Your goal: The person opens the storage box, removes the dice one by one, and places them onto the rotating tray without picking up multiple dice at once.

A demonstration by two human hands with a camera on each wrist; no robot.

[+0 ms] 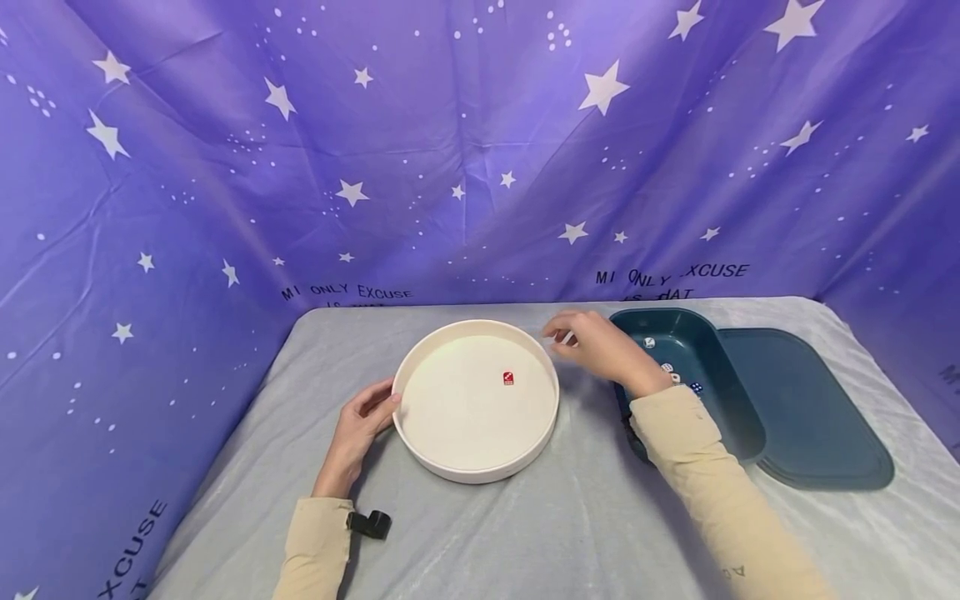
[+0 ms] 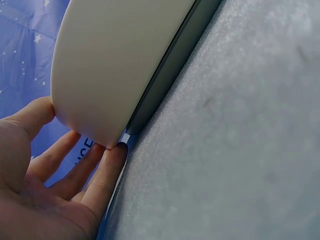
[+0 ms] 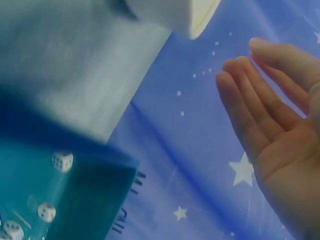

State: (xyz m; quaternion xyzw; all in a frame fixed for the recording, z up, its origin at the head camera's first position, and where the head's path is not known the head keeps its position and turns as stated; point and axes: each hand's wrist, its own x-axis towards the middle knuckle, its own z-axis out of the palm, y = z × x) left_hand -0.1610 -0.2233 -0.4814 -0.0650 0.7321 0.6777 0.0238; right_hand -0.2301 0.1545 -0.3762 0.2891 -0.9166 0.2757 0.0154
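Note:
A round white tray (image 1: 450, 462) sits mid-table with one red die (image 1: 508, 378) lying inside it. My left hand (image 1: 363, 418) rests against the tray's left wall (image 2: 110, 65), thumb and straight fingers (image 2: 107, 167) touching it. My right hand (image 1: 596, 343) hovers between the tray's far right rim and a teal box (image 1: 738, 425). Its fingers (image 3: 250, 115) are straight and the palm is empty. A small white speck by its fingertips (image 1: 567, 338) is too small to identify. Several white dice (image 3: 62, 160) lie in the teal box (image 3: 95, 200).
The box's flat teal lid (image 1: 813, 417) lies right of the box. Grey cloth (image 1: 570, 517) covers the table. A purple starry backdrop (image 1: 465, 150) closes in the back and both sides. A small black clip (image 1: 371, 523) sits at my left sleeve.

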